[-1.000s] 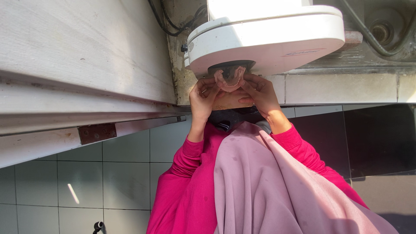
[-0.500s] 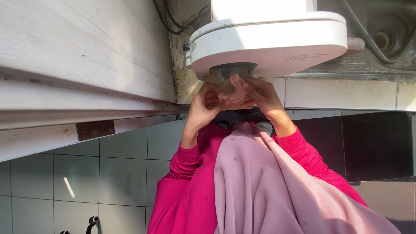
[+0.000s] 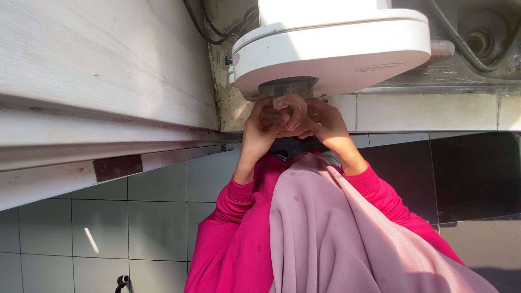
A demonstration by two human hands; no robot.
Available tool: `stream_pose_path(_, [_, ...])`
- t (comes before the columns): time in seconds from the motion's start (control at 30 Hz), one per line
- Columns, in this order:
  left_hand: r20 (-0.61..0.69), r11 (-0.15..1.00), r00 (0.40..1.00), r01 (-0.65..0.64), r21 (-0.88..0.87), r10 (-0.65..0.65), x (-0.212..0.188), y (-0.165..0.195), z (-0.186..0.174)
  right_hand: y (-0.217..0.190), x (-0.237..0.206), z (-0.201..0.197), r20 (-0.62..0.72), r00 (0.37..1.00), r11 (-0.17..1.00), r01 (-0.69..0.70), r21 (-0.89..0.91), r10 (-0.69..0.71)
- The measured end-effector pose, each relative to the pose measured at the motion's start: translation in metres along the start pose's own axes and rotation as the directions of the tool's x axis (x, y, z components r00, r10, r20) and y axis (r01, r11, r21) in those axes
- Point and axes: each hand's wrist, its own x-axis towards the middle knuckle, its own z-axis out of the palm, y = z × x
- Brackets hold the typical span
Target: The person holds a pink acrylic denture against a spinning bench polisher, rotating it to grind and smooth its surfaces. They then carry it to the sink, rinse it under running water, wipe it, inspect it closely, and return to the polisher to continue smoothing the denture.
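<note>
Gripping a small pale ring-shaped fitting point(image 3: 291, 104) under a white basin point(image 3: 331, 49).
Left hand point(image 3: 260, 127) and right hand point(image 3: 324, 123) both clench it at 12 o'clock; it looks stiff, light, best pinched at its rim.

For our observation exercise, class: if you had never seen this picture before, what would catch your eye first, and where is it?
First comes the bright pink sleeves and the mauve cloth filling the lower middle. Next, the left hand and right hand meet at the centre, fingers curled against the dark fitting under the big white round housing at the top. A pale wooden board fills the upper left.
</note>
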Motion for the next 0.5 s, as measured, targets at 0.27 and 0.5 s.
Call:
stream_pose_path(0.27, [-0.184, 0.993, 0.981, -0.082, -0.084, 0.065, 0.017, -0.014, 0.004, -0.005, 0.013, 0.011, -0.041, 0.996, 0.993, -0.075, 0.094, 0.079])
stream_pose_path(0.5, [-0.231, 0.985, 0.968, -0.125, -0.12, 0.095, 0.017, -0.021, 0.005, 0.001, 0.016, 0.011, -0.037, 0.999, 0.996, 0.011, 0.086, -0.008])
